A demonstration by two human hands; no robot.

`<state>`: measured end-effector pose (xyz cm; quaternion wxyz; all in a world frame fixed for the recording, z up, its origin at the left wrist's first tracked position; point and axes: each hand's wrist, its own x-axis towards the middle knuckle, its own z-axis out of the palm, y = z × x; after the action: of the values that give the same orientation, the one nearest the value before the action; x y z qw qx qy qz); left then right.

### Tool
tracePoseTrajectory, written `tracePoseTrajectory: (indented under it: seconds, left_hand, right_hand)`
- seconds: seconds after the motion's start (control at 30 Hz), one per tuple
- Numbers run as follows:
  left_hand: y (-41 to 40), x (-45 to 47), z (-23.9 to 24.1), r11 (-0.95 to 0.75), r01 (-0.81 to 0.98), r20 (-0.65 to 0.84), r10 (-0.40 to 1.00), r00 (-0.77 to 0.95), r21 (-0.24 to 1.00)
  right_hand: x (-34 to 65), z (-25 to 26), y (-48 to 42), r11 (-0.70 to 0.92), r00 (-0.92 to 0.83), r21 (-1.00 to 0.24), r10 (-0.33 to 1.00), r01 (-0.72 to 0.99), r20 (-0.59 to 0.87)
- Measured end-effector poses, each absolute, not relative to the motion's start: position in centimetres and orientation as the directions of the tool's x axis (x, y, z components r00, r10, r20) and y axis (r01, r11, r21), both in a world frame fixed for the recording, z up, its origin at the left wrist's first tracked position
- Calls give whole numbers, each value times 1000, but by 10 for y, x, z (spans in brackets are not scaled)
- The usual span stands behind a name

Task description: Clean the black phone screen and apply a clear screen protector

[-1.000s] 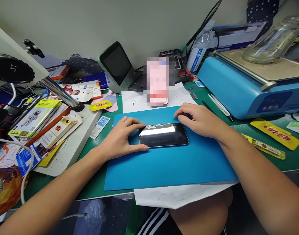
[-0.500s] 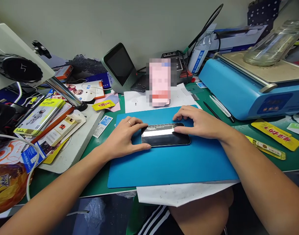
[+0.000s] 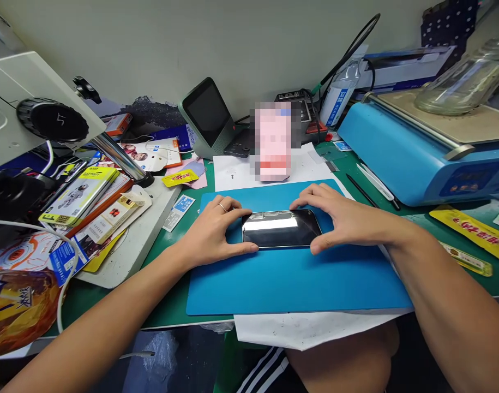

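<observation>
A black phone point(image 3: 280, 229) lies flat, screen up, on a blue mat point(image 3: 298, 273). My left hand point(image 3: 216, 229) grips its left end, thumb on the near edge and fingers on the far edge; a ring sits on one finger. My right hand point(image 3: 339, 218) holds the right end the same way, thumb at the near corner and fingers along the far edge.
A blue machine point(image 3: 421, 147) with a glass jar point(image 3: 462, 82) on top stands at the right. A small grey screen device point(image 3: 208, 117) sits at the back. A microscope arm point(image 3: 40, 109) and piled packets point(image 3: 81, 196) crowd the left. White paper point(image 3: 306, 330) overhangs the near edge.
My right hand has shifted from resting its fingers on top of the phone to gripping its right end, thumb now at the near corner. The left hand keeps its hold.
</observation>
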<state>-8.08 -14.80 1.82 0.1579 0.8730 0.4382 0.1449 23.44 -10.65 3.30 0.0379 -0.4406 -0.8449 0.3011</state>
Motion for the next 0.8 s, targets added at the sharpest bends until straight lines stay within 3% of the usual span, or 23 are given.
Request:
tracePoseTrajectory:
  seconds: [0.17,0.8]
  left_hand:
    - [-147,-81,18,-569,712,115,808,579,413]
    - [-146,-82,18,-574,700,124,803,584,424]
  right_hand:
    - [239,31,-108,401,-590,-523,763,752,-263]
    - [239,27,-108,460,-639,-548,746,699,-187]
